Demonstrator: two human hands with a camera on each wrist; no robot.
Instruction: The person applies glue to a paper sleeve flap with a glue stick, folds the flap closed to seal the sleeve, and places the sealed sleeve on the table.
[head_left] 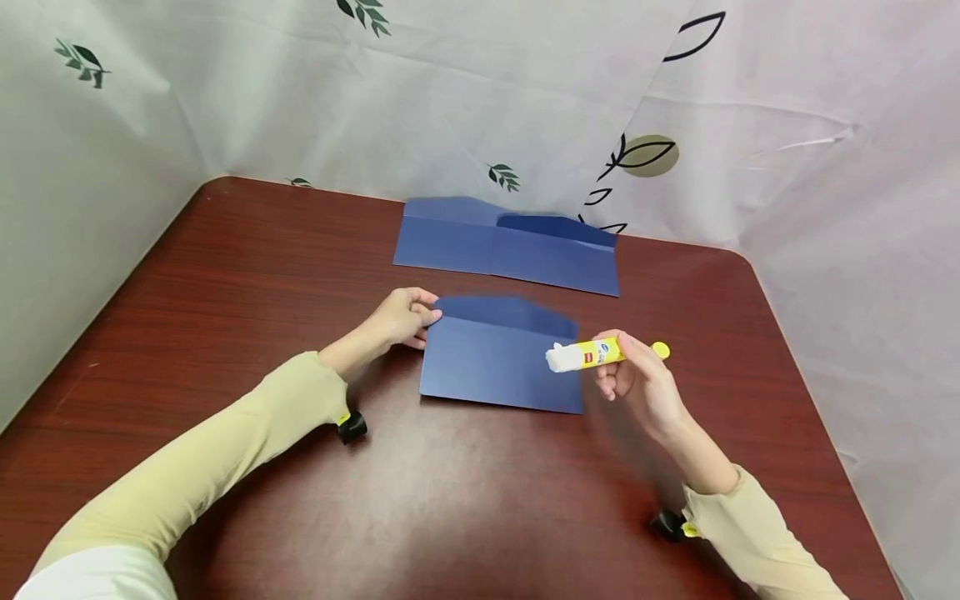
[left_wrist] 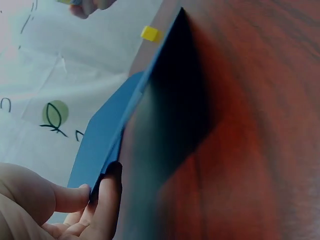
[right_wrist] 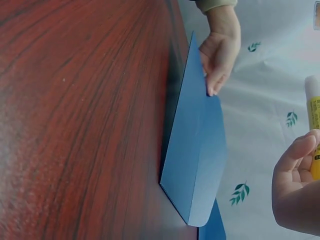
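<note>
A blue envelope with its flap opened away from me is in the middle of the head view. My left hand pinches its upper left corner, thumb on one side and fingers underneath, as the left wrist view shows. My right hand holds a yellow and white glue stick above the envelope's right side. Its whitish end points left. In the right wrist view the glue stick stands apart from the envelope.
Two more blue envelopes lie side by side at the table's back, flaps opened. A small yellow piece rests on the brown table beyond the held envelope. Leaf-patterned white sheeting surrounds the back and sides.
</note>
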